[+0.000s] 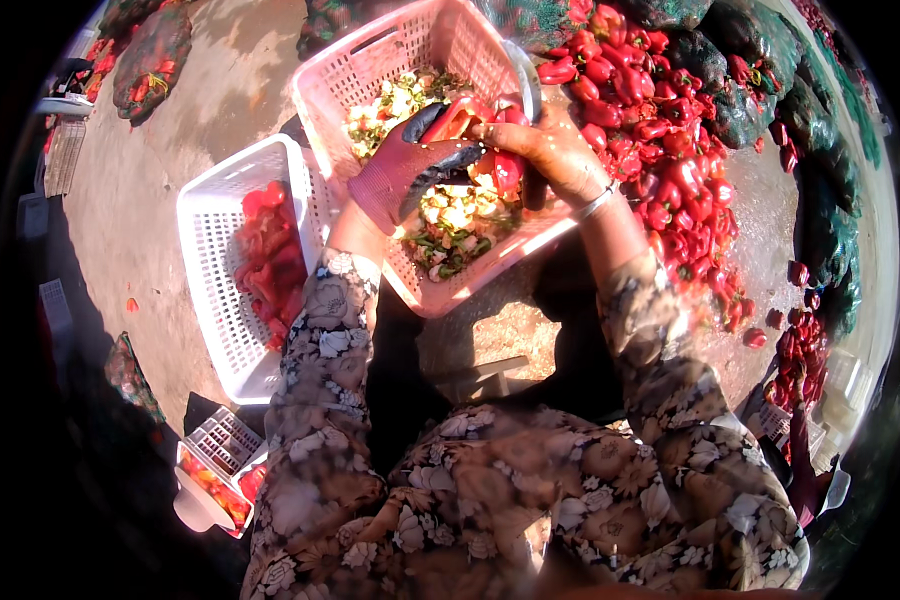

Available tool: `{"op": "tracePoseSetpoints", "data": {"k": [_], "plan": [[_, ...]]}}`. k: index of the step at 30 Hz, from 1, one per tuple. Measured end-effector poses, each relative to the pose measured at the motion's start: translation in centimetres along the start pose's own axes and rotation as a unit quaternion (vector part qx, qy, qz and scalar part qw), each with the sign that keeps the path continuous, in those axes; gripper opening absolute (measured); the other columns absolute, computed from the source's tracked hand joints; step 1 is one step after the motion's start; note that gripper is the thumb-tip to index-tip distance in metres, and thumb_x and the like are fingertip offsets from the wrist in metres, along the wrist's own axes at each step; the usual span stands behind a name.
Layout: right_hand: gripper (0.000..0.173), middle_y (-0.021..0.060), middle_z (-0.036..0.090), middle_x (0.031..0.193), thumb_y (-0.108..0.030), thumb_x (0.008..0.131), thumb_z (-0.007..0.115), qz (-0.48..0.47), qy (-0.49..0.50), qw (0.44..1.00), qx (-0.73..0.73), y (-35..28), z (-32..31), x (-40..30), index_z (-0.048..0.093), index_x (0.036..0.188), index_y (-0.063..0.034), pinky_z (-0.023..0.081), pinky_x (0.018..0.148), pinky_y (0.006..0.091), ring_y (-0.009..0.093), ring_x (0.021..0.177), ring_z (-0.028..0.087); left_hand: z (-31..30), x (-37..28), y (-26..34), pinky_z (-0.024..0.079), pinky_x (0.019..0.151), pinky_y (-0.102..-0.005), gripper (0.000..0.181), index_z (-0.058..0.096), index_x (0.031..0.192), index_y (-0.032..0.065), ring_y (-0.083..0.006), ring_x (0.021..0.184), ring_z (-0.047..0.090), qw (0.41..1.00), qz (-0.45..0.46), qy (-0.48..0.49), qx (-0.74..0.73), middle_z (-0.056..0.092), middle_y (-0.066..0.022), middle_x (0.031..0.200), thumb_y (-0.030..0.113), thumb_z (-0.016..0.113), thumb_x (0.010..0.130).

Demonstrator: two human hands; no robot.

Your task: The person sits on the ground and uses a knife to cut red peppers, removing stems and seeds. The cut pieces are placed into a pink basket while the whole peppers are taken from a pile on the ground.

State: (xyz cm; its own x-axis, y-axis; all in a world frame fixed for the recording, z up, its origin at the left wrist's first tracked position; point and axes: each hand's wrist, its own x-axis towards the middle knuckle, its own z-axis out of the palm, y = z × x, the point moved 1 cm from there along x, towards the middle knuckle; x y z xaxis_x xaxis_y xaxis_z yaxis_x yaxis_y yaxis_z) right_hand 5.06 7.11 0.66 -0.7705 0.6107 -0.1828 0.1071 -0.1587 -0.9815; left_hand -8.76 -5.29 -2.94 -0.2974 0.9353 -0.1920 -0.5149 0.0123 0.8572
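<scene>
Over a pink plastic crate (pixel 487 259) my two hands meet around a split red bell pepper (pixel 459 118). My left hand (pixel 409 172), in a purple glove with dark fingertips, grips the pepper from the left. My right hand (pixel 551 150) is bare, wears a bracelet and holds red pepper pieces (pixel 508 172) against it; its lower fingers are partly hidden. Whether it also holds a tool cannot be seen. Below lie pale pepper cores and green stems (pixel 461 206). A white crate (pixel 232 382) on the left holds red pepper pieces (pixel 270 262).
Whole red peppers (pixel 675 187) are heaped on the concrete floor at the right, with green mesh sacks (pixel 825 225) beyond them. A filled mesh sack (pixel 150 67) lies at the upper left. Smaller crates (pixel 225 442) stand at the lower left.
</scene>
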Motion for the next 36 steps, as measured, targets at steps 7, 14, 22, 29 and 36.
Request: {"op": "tracePoseSetpoints", "data": {"k": [7, 14, 22, 29, 36], "plan": [[0.028, 0.0071, 0.062, 0.068, -0.027, 0.085, 0.066, 0.001, 0.097, 0.99, 0.1, 0.8, 0.6, 0.9, 0.061, 0.09, -0.0003, 0.044, 0.03, 0.027, 0.016, 0.04, 0.056, -2.2, 0.6, -1.9, 0.052, 0.091, -0.0558, 0.031, 0.053, 0.12, 0.0039, -0.0347, 0.108, 0.059, 0.927, 0.029, 0.194, -0.321, 0.059, -0.0147, 0.114, 0.015, 0.057, 0.092], [0.043, 0.0105, 0.066, 0.078, -0.042, 0.088, 0.067, -0.135, 0.118, 0.973, -0.144, 3.5, 2.4, 1.9, 0.066, 0.097, 0.0007, 0.049, 0.066, 0.0304, 0.02, 0.075, 0.065, -1.5, 0.0, -3.1, 0.042, 0.102, -0.0566, 0.046, 0.047, 0.131, 0.0011, -0.0343, 0.119, 0.053, 0.954, 0.001, 0.021, -0.299, 0.052, -0.0189, 0.131, 0.026, 0.054, 0.094], [0.047, 0.0235, 0.061, 0.075, -0.045, 0.08, 0.069, -0.293, 0.222, 0.884, -0.29, 0.9, 3.1, 1.4, 0.067, 0.082, 0.0022, 0.05, 0.073, 0.048, 0.039, 0.076, 0.06, -6.1, -1.0, -1.7, 0.037, 0.108, -0.0457, 0.042, 0.046, 0.134, -0.0009, -0.0298, 0.124, 0.047, 0.96, 0.051, 0.059, -0.27, 0.051, -0.0174, 0.132, 0.017, 0.05, 0.096], [0.037, 0.0146, 0.065, 0.066, -0.037, 0.08, 0.065, -0.225, 0.315, 0.898, -0.207, 1.2, -15.2, -4.2, 0.068, 0.084, -0.0003, 0.054, 0.061, 0.0369, 0.026, 0.058, 0.065, -15.0, -13.7, 4.5, 0.04, 0.101, -0.0403, 0.055, 0.043, 0.134, -0.0033, -0.0291, 0.122, 0.047, 0.926, 0.051, 0.373, 0.018, 0.046, -0.0176, 0.137, 0.032, 0.055, 0.094], [0.047, 0.0147, 0.066, 0.082, -0.038, 0.073, 0.08, 0.314, 0.398, 0.818, -0.27, 22.8, -30.7, -22.0, 0.065, 0.095, 0.0011, 0.05, 0.072, 0.0383, 0.025, 0.074, 0.064, -21.2, -23.1, 1.7, 0.03, 0.111, -0.0432, 0.059, 0.039, 0.143, 0.0068, -0.0275, 0.138, 0.032, 0.814, -0.093, 0.531, 0.217, 0.035, -0.013, 0.149, 0.035, 0.053, 0.094]]}}
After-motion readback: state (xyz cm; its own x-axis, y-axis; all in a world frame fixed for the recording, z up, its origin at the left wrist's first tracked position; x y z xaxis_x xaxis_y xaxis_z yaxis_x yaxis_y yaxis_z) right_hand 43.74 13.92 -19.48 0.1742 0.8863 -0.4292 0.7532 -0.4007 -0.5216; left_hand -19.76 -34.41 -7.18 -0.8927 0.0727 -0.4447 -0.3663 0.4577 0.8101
